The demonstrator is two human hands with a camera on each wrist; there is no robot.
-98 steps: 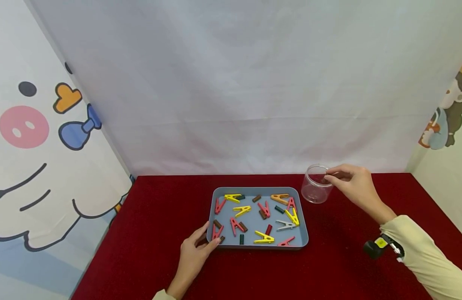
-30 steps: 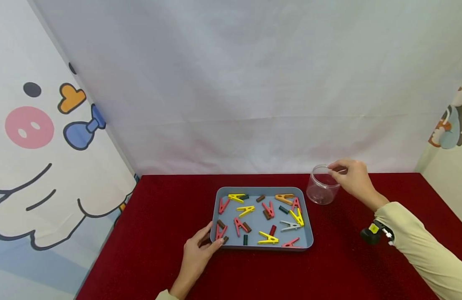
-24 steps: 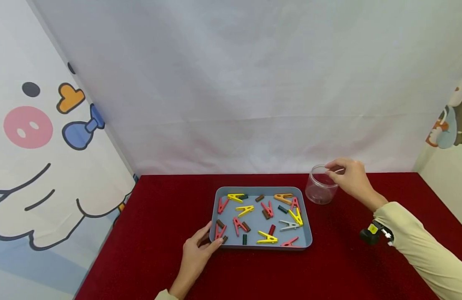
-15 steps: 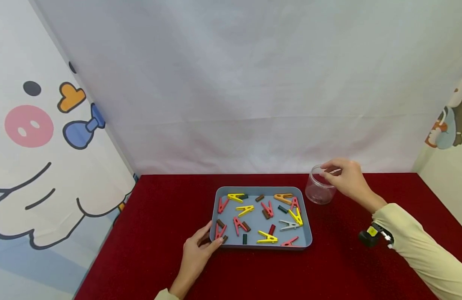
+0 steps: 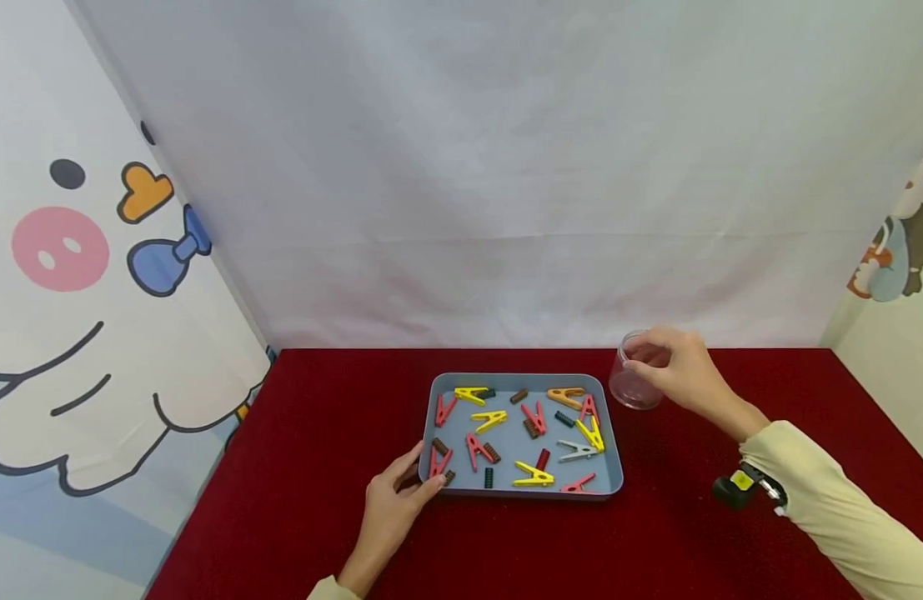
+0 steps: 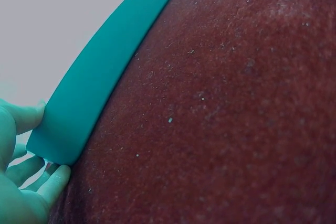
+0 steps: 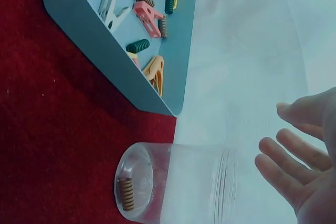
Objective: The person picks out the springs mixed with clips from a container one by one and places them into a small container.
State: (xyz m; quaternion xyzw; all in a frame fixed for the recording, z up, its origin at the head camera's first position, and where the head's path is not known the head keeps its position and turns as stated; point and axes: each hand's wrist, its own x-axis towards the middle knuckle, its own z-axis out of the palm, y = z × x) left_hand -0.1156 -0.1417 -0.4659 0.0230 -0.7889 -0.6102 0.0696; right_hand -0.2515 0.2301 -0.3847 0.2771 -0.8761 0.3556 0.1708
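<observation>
Jar (image 7: 194,182) (clear): brown spring (image 7: 127,194); tray (image 7: 89,35): clips (image 7: 144,11), springs (image 7: 138,46).

a dark red cloth (image 5: 326,467) lies spread out, with small pale specks (image 6: 170,120) on it up close. behind it hangs a whitish curtain (image 5: 506,167). on the left, a pale panel (image 5: 26,350) carries a pink oval (image 5: 60,248), an orange shape (image 5: 143,192) and a blue shape (image 5: 157,267); a cartoon figure (image 5: 898,258) shows at the far right edge.

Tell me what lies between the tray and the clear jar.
Just a bare strip of red cloth separates the tray from the clear jar, as the right wrist and head views show.
</observation>
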